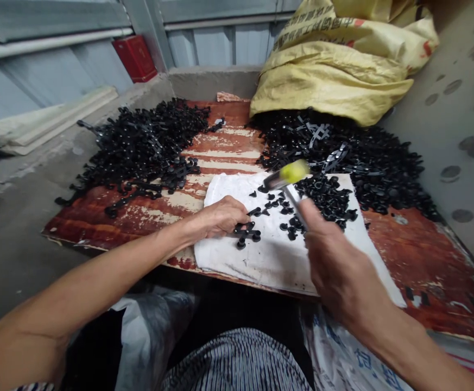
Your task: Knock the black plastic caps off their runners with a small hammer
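My left hand (226, 216) is closed on a black linkage part (246, 232) with round knobs, holding it against the white cloth (269, 266). My right hand (334, 247) grips a hammer (296, 198) by its handle. The hammer's head, yellow on one end and dark on the other, is raised above the cloth and blurred by motion. Under and beside it lie loose black round caps (275, 204), with a denser heap of caps (328, 198) on the cloth's right side.
A pile of black linkage parts (151, 141) covers the table's left side. On the right, another dark pile (383, 163) spills from a yellow woven sack (326, 76). A red box (134, 58) sits at the back ledge. The worn red tabletop (432, 255) ends near my lap.
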A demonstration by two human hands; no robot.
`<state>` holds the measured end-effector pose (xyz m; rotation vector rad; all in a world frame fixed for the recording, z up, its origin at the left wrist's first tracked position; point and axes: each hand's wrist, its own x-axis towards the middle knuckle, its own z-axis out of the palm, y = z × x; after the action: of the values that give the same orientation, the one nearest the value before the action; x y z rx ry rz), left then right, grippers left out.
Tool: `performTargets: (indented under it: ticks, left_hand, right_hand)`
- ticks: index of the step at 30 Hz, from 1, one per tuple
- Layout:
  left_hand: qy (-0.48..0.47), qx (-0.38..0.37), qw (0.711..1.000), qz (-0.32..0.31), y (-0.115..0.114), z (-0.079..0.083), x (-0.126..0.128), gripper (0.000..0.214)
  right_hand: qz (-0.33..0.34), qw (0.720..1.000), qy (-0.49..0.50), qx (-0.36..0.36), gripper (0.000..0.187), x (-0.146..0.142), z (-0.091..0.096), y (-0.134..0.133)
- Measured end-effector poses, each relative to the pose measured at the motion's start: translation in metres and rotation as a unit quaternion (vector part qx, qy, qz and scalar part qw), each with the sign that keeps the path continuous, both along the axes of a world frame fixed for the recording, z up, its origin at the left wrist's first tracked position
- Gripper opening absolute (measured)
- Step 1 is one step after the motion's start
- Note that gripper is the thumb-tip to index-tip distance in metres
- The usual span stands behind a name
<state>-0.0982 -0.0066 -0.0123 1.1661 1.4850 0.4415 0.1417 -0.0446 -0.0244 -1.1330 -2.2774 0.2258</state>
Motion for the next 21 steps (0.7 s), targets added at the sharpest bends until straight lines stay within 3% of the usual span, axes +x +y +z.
performTargets:
  ticks: [4,8,10,12,15,18,21]
  left_hand:
    - [-0.003,0.009,1.000,-0.008,-0.004,0.009,0.002,0.021]
    - [-0.010,0.060,0.988,-0.142,-0.015,0.022,0.013,0.019]
    - [0.004,0.077,0.974,-0.214,-0.022,0.028,0.019,0.020]
    - [0.021,0.096,0.964,-0.245,-0.028,0.032,0.021,0.020]
    - [0.062,0.173,0.971,-0.154,-0.035,0.034,0.013,0.020]
    - [0.107,0.215,0.971,-0.020,-0.042,0.032,0.001,0.033]
    - [0.088,0.175,0.980,-0.046,-0.049,0.028,-0.001,0.038]
  right_hand:
    - [0.039,0.998,0.000,-0.058,0.051,-0.001,0.010,0.006]
    - [0.011,0.982,0.117,-0.149,0.019,-0.010,0.025,0.014]
    - [0.028,0.951,0.153,-0.266,0.018,-0.017,0.026,0.014]
    - [0.048,0.896,0.201,-0.393,0.024,-0.022,0.021,0.010]
    - [0.021,0.833,0.292,-0.470,0.032,-0.023,0.011,0.002]
    - [-0.044,0.818,0.363,-0.444,0.036,-0.021,0.006,-0.003]
    - [-0.073,0.810,0.398,-0.424,0.037,-0.020,0.005,-0.005]
